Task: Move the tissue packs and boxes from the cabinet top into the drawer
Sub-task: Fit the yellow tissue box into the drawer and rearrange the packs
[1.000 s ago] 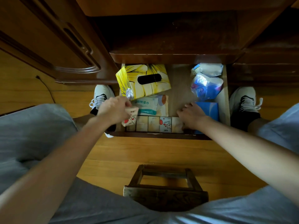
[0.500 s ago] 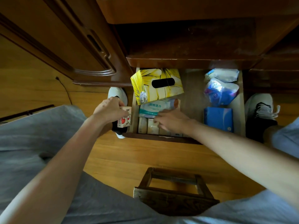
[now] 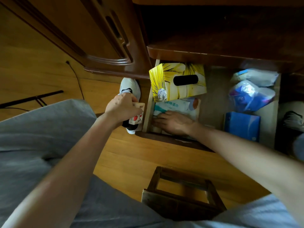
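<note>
**Slotting the last small pack into the front-left corner**

Left hand [image 3: 122, 107] grips a small tissue pack [image 3: 137, 115], fingers curled over its top; pack hangs just outside the drawer's left wall [image 3: 148, 111], above a white shoe [image 3: 130, 87]. Not yet in the drawer.

Right hand [image 3: 175, 123] lies inside the drawer at the front-left corner, fingers fairly straight and spread flat over a row of small packs [image 3: 155, 129], mostly hidden beneath it. It appears to press or shift them, holding nothing.

Other contents: yellow tissue box [image 3: 179, 81] tilted at the back left, its lower edge resting on a pale soft pack [image 3: 176, 105]; blue box [image 3: 241, 125] at front right, well apart; two crinkled plastic-wrapped packs [image 3: 251, 94] behind it. Bare drawer floor in the middle.

Judgement on doing the step well:
- Right hand should slide the row firmly one way to open a gap, then hold it there so packs don't tip back.
- Left hand must lift the pack over the side wall, not drag across it, and lower it upright, matching the row's orientation.
- Clear the right-hand fingers only once the pack is seated.
- Risk: the leaning yellow box could slide if the soft pack beneath is nudged.
- If the corner proves too tight, the bare middle floor is the easy fallback.
</note>
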